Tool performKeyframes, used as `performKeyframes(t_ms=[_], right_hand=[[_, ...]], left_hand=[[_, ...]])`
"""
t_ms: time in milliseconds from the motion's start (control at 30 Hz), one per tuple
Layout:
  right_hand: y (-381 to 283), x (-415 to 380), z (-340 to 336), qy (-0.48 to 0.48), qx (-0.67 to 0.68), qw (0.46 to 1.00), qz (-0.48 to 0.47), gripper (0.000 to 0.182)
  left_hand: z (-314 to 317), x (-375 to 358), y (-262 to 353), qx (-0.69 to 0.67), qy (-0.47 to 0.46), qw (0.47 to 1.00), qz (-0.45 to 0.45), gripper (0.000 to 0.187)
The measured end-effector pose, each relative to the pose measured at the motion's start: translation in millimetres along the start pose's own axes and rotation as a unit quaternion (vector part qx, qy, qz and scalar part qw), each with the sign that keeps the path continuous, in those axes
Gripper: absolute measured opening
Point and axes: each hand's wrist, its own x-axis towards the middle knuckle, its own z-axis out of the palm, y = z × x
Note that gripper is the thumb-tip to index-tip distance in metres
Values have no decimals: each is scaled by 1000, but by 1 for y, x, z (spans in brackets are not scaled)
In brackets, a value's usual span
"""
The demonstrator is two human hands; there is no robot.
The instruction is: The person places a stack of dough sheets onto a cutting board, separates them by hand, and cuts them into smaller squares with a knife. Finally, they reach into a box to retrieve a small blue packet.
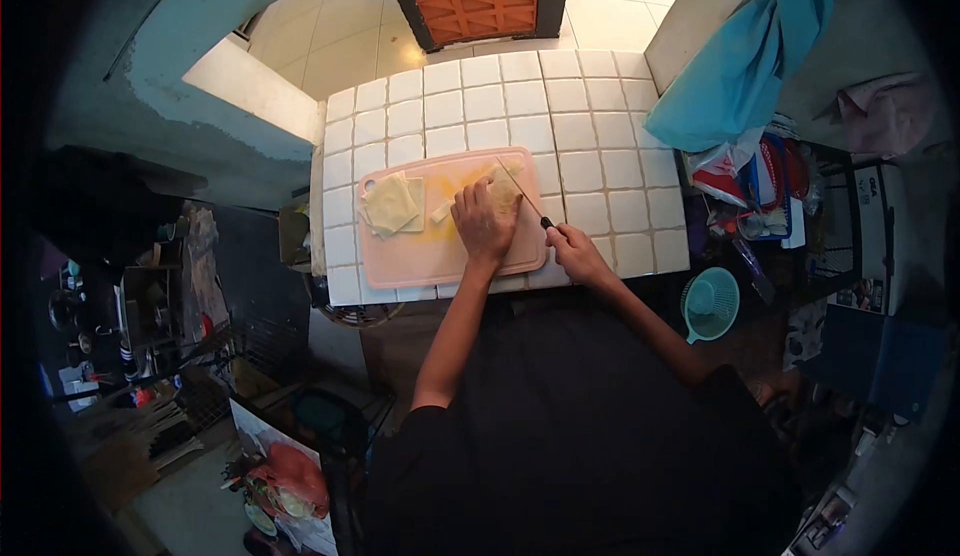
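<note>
A pink cutting board (pixel 400 268) lies on the white tiled counter. My left hand (pixel 484 224) presses down with its fingers on a pale, flat dough-like piece (pixel 506 192) at the board's right side, partly covering it. In my right hand (pixel 580 256) is a knife (pixel 546 223), gripped by its dark handle. Its thin blade slants up and left across the right edge of that piece. A loose stack of thin, pale yellow square sheets (pixel 390 204) rests on the board's left part. Between stack and left hand lies a small pale strip (pixel 441 212), beside a yellow patch on the board.
White tiles (pixel 600 173) of the counter extend behind and right of the board. A teal plastic colander (pixel 710 304) sits below the counter's right end, near a cluttered basket (pixel 770 191). Blue cloth (pixel 735 76) hangs at the back right corner.
</note>
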Motion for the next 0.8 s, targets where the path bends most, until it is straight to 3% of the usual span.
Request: performKeyframes(t_ms=[200, 333, 533, 733, 800], right_hand=[[-8, 10, -13, 25, 44, 998, 39, 42], [-1, 17, -16, 18, -37, 999, -2, 41], [10, 22, -18, -22, 16, 999, -31, 39], [1, 14, -21, -29, 34, 999, -29, 36], [-6, 9, -20, -25, 55, 997, -50, 34]], left_hand=[[-12, 13, -17, -18, 32, 999, -29, 39], [-41, 1, -56, 38, 75, 995, -51, 30], [-68, -13, -73, 66, -37, 996, -55, 19], [-75, -15, -64, 20, -33, 997, -62, 14], [-82, -15, -54, -115, 42, 992, -36, 11]])
